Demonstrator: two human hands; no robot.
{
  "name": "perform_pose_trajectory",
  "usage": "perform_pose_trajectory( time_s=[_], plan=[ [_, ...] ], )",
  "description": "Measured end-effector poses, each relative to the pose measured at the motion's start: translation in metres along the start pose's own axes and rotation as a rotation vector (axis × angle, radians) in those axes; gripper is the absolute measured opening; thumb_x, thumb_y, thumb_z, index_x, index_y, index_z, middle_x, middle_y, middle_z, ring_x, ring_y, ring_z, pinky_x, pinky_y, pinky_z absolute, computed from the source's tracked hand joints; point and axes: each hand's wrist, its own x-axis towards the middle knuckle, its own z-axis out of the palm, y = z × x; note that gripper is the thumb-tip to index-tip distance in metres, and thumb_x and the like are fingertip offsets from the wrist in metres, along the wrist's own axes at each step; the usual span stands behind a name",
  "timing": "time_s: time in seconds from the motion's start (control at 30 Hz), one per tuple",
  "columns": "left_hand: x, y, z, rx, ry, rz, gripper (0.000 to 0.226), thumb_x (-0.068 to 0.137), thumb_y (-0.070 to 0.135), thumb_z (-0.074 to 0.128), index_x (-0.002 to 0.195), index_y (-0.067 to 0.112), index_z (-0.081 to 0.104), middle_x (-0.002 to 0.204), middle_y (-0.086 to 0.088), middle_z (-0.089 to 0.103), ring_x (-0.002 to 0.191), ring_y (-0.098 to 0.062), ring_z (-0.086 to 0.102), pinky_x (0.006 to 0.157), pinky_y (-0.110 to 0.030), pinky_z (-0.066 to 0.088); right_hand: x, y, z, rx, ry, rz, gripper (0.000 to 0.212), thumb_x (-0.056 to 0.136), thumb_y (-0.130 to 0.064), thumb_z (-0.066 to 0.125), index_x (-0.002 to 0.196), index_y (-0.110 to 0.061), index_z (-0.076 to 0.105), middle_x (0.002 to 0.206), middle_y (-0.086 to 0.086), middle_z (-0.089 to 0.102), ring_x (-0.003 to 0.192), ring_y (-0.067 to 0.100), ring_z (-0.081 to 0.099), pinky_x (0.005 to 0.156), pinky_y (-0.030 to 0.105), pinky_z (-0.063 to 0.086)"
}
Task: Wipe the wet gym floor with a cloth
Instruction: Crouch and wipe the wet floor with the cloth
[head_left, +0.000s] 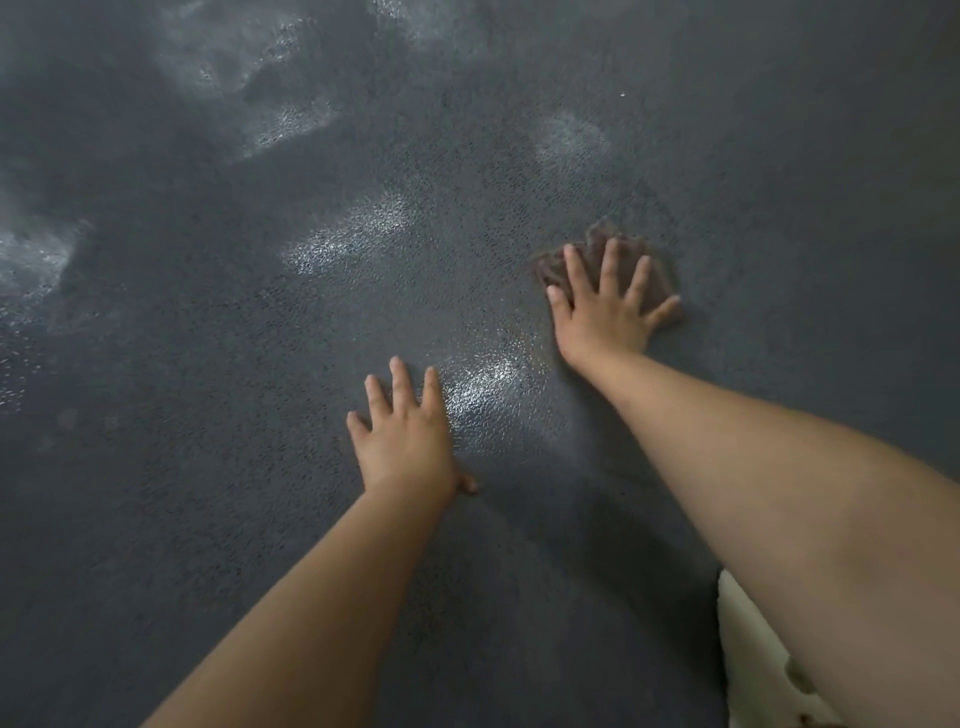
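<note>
Right now I am working through the wiping itself: my right hand (608, 306) is pressing flat on the brownish cloth (602, 262), fingers spread and straight, nothing curled round the fabric. The cloth is lying bunched under those fingers on the dark speckled gym floor (779, 182), right of the middle of the view and well away from any floor edge, none of which is showing. My left hand (405, 436) is resting flat on the bare floor nearer to me, fingers splayed, holding nothing; I judge it is propping my weight while the other arm is reaching out.

Wet patches are glinting in several spots: one shiny patch (488, 384) is lying between my two hands, just beside the left fingertips; another sheen (353, 234) is sitting further out to the left of the cloth, and larger wet areas (249, 78) are spreading toward the far left of the view. A pale object (753, 670) is showing at the lower right under my forearm; I cannot tell what it is.

So I judge the job is partway along. The next move is calling for steady downward pressure while I am dragging the cloth leftward and back toward me through the nearest patch, keeping the fabric flat so it is soaking rather than smearing.
</note>
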Motion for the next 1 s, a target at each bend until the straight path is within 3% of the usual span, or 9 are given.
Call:
perform_pose_trajectory(
  time_s=[0.07, 0.2, 0.37, 0.6, 0.83, 0.9, 1.0],
  plan=[
    [0.002, 0.003, 0.0, -0.022, -0.005, -0.015, 0.125, 0.067, 0.049, 0.079, 0.15, 0.021, -0.01, 0.156, -0.009, -0.02, 0.144, -0.035, -0.01, 0.115, -0.052, 0.014, -0.014, -0.023, 0.006, 0.047, -0.004, 0.017, 0.056, 0.097, -0.056, 0.019, 0.149, -0.042, 0.003, 0.159, 0.001, -0.011, 0.143, 0.037, -0.014, 0.104, 0.073, -0.006],
    [0.005, 0.007, -0.003, -0.027, -0.033, -0.029, 0.125, 0.066, 0.044, 0.082, 0.15, 0.02, -0.008, 0.156, -0.01, -0.02, 0.144, -0.038, -0.008, 0.114, -0.054, 0.018, -0.046, -0.063, 0.022, -0.014, 0.036, -0.303, 0.056, 0.097, -0.055, 0.021, 0.149, -0.043, 0.004, 0.16, 0.003, -0.008, 0.143, 0.038, -0.013, 0.101, 0.072, -0.011],
    [0.007, 0.007, -0.003, -0.051, -0.063, -0.023, 0.124, 0.068, 0.04, 0.081, 0.15, 0.018, -0.009, 0.154, -0.013, -0.024, 0.143, -0.041, -0.011, 0.113, -0.056, 0.017, 0.012, -0.057, 0.003, -0.093, 0.019, -0.514, 0.054, 0.096, -0.058, 0.023, 0.146, -0.05, 0.006, 0.159, -0.004, -0.009, 0.144, 0.034, -0.014, 0.105, 0.067, -0.012],
    [0.008, 0.011, -0.007, -0.041, -0.093, -0.031, 0.122, 0.071, 0.037, 0.08, 0.149, 0.015, -0.011, 0.152, -0.016, -0.026, 0.141, -0.045, -0.011, 0.112, -0.057, 0.016, 0.09, -0.016, -0.027, -0.024, 0.003, -0.173, 0.054, 0.096, -0.06, 0.017, 0.147, -0.048, 0.002, 0.159, -0.005, -0.012, 0.144, 0.033, -0.014, 0.107, 0.067, -0.008],
    [0.011, 0.01, -0.008, -0.068, -0.096, -0.016, 0.121, 0.071, 0.035, 0.08, 0.15, 0.015, -0.009, 0.152, -0.017, -0.026, 0.141, -0.046, -0.013, 0.111, -0.058, 0.016, 0.048, 0.008, -0.01, 0.161, 0.126, 0.291, 0.054, 0.098, -0.051, 0.024, 0.149, -0.04, 0.013, 0.16, 0.0, -0.003, 0.145, 0.035, -0.008, 0.108, 0.068, -0.005],
    [0.011, 0.01, -0.007, -0.073, -0.095, -0.017, 0.12, 0.071, 0.034, 0.081, 0.15, 0.015, -0.008, 0.152, -0.017, -0.026, 0.14, -0.047, -0.013, 0.111, -0.059, 0.015, 0.013, -0.009, 0.005, 0.192, 0.158, 0.326, 0.054, 0.097, -0.049, 0.028, 0.149, -0.038, 0.017, 0.16, 0.003, 0.002, 0.144, 0.038, -0.005, 0.106, 0.069, -0.004],
    [0.011, 0.01, -0.007, -0.076, -0.087, -0.016, 0.119, 0.07, 0.035, 0.081, 0.15, 0.016, -0.006, 0.153, -0.017, -0.025, 0.141, -0.047, -0.012, 0.11, -0.059, 0.016, -0.044, -0.043, 0.029, 0.19, 0.179, 0.186, 0.054, 0.092, -0.047, 0.035, 0.145, -0.034, 0.034, 0.156, 0.012, 0.021, 0.141, 0.046, 0.011, 0.102, 0.073, -0.001]
  ],
)
